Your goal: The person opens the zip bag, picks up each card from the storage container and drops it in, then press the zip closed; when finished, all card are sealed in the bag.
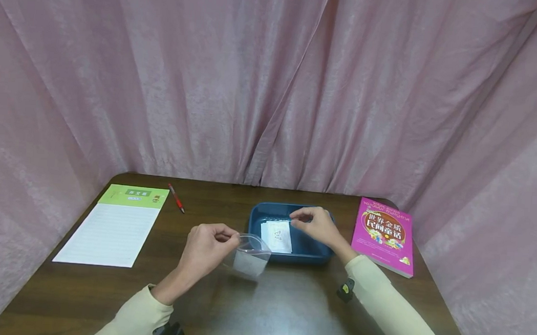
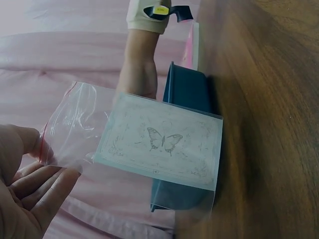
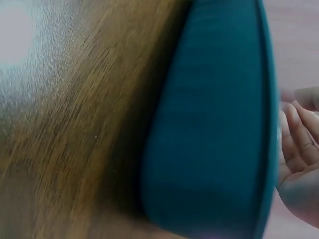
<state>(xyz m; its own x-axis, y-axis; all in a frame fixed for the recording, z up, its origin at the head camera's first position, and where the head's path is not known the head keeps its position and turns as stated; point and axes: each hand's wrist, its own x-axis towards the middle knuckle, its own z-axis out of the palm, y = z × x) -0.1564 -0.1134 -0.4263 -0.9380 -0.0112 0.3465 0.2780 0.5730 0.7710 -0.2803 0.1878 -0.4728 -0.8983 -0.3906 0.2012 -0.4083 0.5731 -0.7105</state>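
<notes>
My left hand [image 1: 209, 248] pinches the top edge of a clear zip bag [image 2: 82, 122] with a red seal line. Inside the bag is a white card [image 2: 160, 139] printed with a butterfly. The bag hangs tilted in front of a blue tray [image 1: 290, 258], where several white cards [image 1: 277, 236] lie at the left; the top one bears a faint drawing. Over the tray's right part hovers my right hand [image 1: 317, 225], fingers loosely bent and a gap between thumb and forefinger. Nothing shows in its grasp; in the right wrist view the tray's wall hides part of the fingers.
To the left lies a lined writing pad [image 1: 112, 229] with a green header, and a red pen [image 1: 176, 199] beside it. A thick pink book [image 1: 384, 236] lies right of the tray. Pink curtains [image 1: 273, 86] hang behind the brown wooden table [image 1: 259, 315].
</notes>
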